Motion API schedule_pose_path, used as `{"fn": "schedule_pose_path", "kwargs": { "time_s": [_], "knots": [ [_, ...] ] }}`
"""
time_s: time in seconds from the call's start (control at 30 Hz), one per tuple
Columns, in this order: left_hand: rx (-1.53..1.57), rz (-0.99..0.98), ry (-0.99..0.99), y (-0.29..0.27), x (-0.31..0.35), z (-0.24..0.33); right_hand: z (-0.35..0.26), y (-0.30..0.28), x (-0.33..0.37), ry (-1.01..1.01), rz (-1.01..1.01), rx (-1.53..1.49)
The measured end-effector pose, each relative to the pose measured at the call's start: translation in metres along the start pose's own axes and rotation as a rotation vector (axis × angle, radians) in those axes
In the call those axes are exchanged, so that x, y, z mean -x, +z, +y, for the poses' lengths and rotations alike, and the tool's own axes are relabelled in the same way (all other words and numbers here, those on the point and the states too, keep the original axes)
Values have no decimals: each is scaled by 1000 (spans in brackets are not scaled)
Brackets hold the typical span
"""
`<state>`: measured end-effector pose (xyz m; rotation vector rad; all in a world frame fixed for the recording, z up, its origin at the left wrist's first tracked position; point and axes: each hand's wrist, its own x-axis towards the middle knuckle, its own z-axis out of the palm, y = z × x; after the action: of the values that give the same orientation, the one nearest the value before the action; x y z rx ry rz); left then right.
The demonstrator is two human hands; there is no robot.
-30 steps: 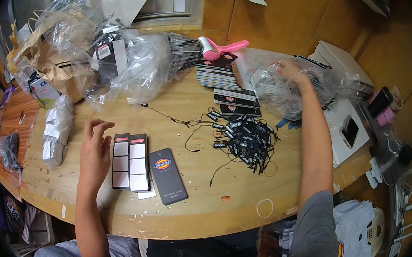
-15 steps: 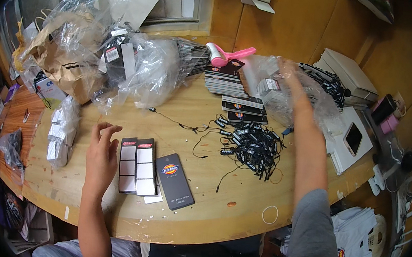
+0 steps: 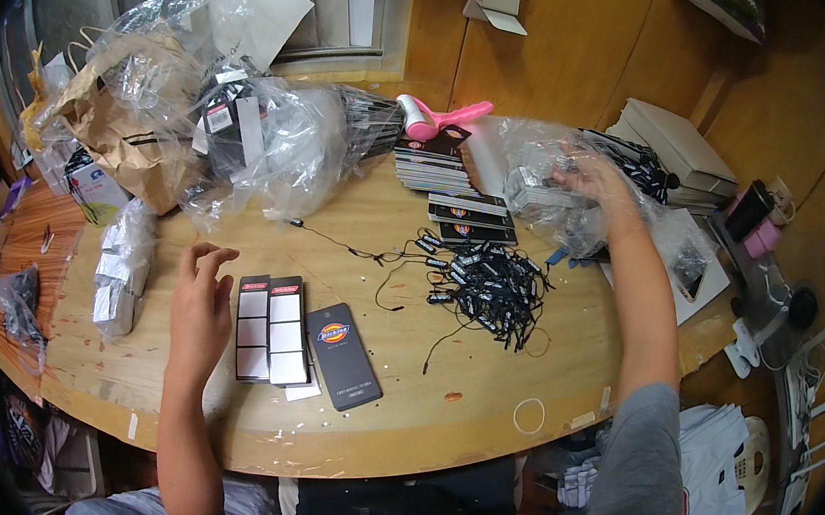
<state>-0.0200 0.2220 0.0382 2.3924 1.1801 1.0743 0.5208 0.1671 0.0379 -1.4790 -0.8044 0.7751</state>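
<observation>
My left hand (image 3: 202,298) hovers over the table at left with bent fingers apart, holding nothing. Beside it lie two black tag strips (image 3: 287,335) with white label panels and red tops. A dark grey hang tag (image 3: 345,359) with a coloured oval logo lies to their right. My right hand (image 3: 602,180) reaches into a clear plastic bag (image 3: 577,225) at the far right, fingers curled against a stack of pale pieces (image 3: 538,188). Plastic partly covers the fingertips, so what they grip is unclear. Nearer me is a heap of black tag strings (image 3: 491,291).
Stacks of black tags (image 3: 432,171) stand at the back, a pink-handled roller (image 3: 447,116) above them. Crumpled plastic and paper bags (image 3: 131,117) crowd the far left. A wrapped bundle (image 3: 122,272) sits left of my hand. A phone (image 3: 689,275) lies on the right under plastic.
My right hand has come lower and slightly nearer, down to the pale pieces in the bag. The plastic has shifted over the phone. My left hand stays about where it was.
</observation>
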Motion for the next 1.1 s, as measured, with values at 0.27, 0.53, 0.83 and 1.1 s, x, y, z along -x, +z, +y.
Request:
{"fn": "schedule_pose_path", "kwargs": {
  "time_s": [0.27,0.53,0.83,1.1],
  "knots": [
    [10,20,12,-6,3,2,-8,10,94,-576,212,1280],
    [65,116,62,-6,4,1,-30,37,223,-581,333,1171],
    [541,-115,283,1,31,82,18,101,315,-643,226,26],
    [1708,-881,-401,56,89,145,22,181,340,-916,222,155]
  ]
}}
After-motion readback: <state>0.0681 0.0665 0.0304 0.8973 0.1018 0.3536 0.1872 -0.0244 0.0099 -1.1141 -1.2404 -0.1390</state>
